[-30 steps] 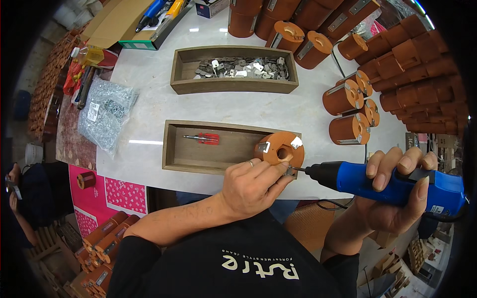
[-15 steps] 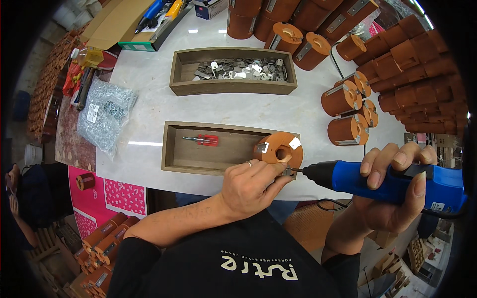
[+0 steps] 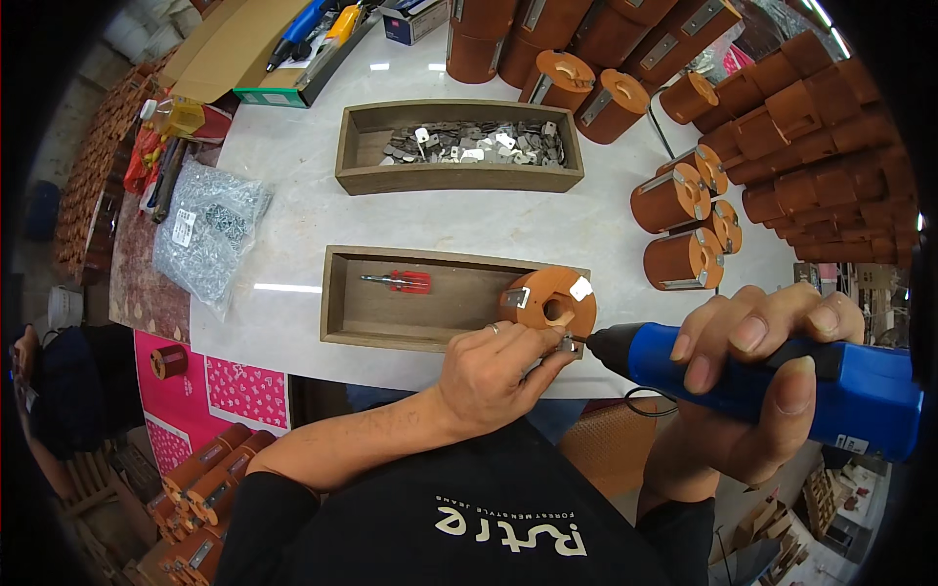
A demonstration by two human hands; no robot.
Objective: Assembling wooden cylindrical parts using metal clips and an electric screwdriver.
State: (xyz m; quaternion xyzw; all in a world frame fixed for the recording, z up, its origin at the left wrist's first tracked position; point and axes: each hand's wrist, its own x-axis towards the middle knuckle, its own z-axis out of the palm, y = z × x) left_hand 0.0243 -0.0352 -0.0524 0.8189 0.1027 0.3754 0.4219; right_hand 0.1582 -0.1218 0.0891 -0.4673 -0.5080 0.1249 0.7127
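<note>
Across the white counter (image 3: pixel 293 322) little has shifted in the last second: the near tray (image 3: pixel 391 317) and the brown cylinder (image 3: pixel 549 303) at its right end sit as before. What changed is my right hand (image 3: pixel 752 391), which has re-gripped the blue driver (image 3: pixel 782 381), fingers now wrapped over the top, so I judge the fastening is ongoing. The driver lies level, tip at the cylinder's lower edge. My left hand (image 3: pixel 489 376) pinches a small metal piece (image 3: pixel 565 342) there, possibly a bracket; it's too small to tell.
</note>
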